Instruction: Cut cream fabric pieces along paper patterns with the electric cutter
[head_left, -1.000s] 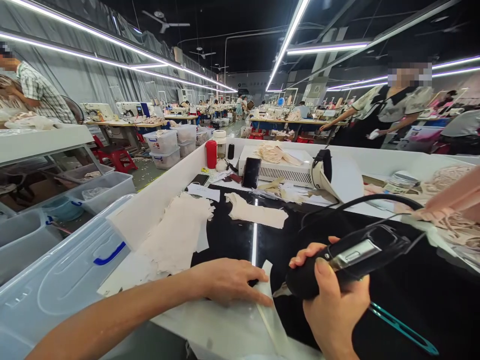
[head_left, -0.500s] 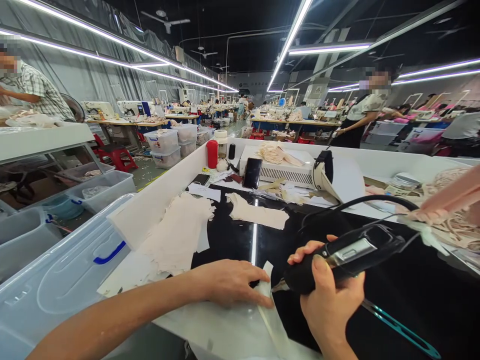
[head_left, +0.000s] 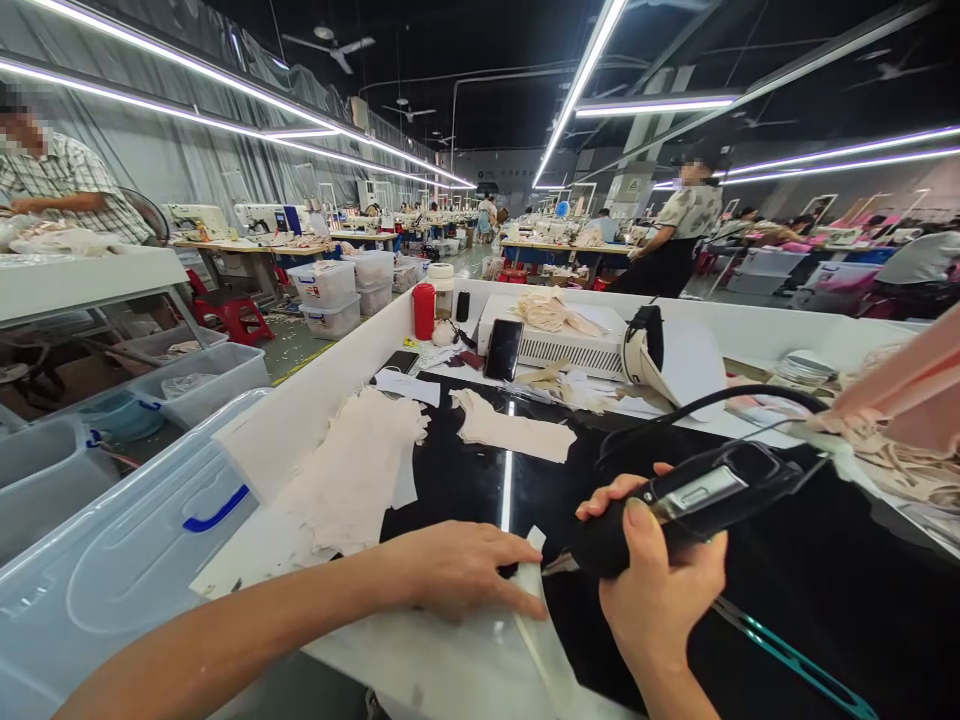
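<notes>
My left hand [head_left: 457, 565] lies on the near edge of the work surface, thumb and fingers stretched out and spread, pressing on a narrow white strip [head_left: 530, 577]. The strip runs down over the table's pale front part. Wrapped in my right hand [head_left: 652, 610] is a black corded hand tool [head_left: 697, 495] with a silvery panel; its exact kind cannot be told. Its thin metal tip [head_left: 560, 565] points left, close beside the strip; whether they touch is unclear. Pale fabric pieces [head_left: 371, 455] lie in a pile at left, and another cut fabric piece [head_left: 517, 428] lies farther back.
A turquoise slotted tool [head_left: 799, 655] lies at right. Behind stand a phone [head_left: 503, 350], a red container [head_left: 424, 311] and a white vented box [head_left: 574, 345]. Pink fabric [head_left: 900, 385] hangs at right; a lidded plastic bin [head_left: 135, 540] stands left. Co-workers are farther off.
Both my hands and the tool stay almost in place. The co-worker at the back right has moved left. The view has shifted very slightly.
</notes>
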